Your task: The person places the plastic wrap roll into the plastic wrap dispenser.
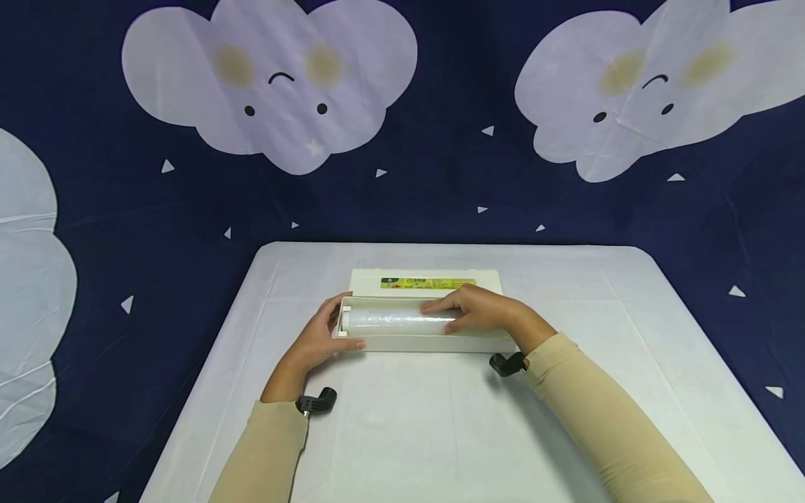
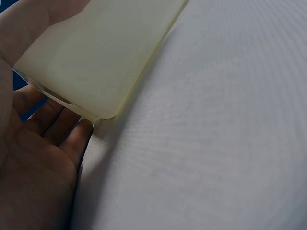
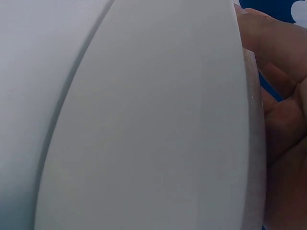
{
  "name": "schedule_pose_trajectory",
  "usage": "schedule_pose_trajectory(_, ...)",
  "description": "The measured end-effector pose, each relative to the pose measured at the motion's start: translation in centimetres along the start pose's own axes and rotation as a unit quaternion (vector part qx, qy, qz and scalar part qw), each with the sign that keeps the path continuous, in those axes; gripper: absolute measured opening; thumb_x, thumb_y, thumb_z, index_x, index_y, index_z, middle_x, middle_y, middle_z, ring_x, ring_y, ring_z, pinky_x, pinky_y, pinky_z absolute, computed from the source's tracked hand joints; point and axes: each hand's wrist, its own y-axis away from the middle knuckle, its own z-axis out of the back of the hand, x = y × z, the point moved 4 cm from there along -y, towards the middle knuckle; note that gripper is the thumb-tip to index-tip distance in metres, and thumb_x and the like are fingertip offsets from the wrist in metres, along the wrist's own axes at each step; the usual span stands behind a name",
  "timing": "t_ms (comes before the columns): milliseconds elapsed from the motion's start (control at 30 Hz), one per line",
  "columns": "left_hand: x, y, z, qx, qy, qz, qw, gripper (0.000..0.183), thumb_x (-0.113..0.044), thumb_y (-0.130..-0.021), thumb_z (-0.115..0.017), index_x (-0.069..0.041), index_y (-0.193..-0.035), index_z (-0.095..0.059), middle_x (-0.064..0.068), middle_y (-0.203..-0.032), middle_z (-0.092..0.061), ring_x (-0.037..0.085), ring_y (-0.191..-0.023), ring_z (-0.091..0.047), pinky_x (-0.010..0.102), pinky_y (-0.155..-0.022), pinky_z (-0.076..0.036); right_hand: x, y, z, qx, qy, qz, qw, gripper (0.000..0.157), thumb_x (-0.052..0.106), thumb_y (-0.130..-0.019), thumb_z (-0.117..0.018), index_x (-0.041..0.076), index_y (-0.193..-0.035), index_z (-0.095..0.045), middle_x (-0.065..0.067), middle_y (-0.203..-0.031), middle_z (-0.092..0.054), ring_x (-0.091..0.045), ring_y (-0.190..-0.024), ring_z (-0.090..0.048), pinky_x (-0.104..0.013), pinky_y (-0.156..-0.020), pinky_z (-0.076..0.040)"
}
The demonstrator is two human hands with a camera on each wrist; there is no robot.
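A white cling film box (image 1: 434, 344) lies lengthwise on the table, its lid (image 1: 365, 283) folded open toward the back. Inside lies a clear, shiny roll of cling film (image 1: 383, 319). At the box's left end my left hand (image 1: 316, 337) grips it, thumb along the front wall and fingers round the far side. The left wrist view shows that hand's fingers (image 2: 64, 122) by the box's end. My right hand (image 1: 484, 311) reaches over the front wall and holds the roll between thumb and fingers, covering its right part. In the right wrist view the front wall (image 3: 144, 120) hides most of the roll.
A yellow-green label (image 1: 428, 283) is stuck on the lid. White cloth covers the table (image 1: 402, 426). Behind it hangs a dark blue curtain (image 1: 440, 188) with cloud prints. Black wrist cameras (image 1: 317, 400) sit on both wrists, close over the table.
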Motion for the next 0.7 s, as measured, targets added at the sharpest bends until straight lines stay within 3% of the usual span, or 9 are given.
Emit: schedule_pose_trajectory(700,-0.02,0.1,-0.01,-0.001,-0.002,-0.003,1.0,0.112,-0.008,-0.07,-0.1,-0.013,-0.162,-0.037,0.01,-0.161,-0.038,0.036,-0.15,-0.035,0.05,-0.115,-0.036,-0.06,0.33,-0.02,-0.006,0.004,-0.015,1.0,0.057,0.007,-0.091,-0.084,0.017,-0.144,-0.067,0.006,-0.149,-0.057,-0.02,-0.143,-0.046,-0.039,-0.112,-0.042)
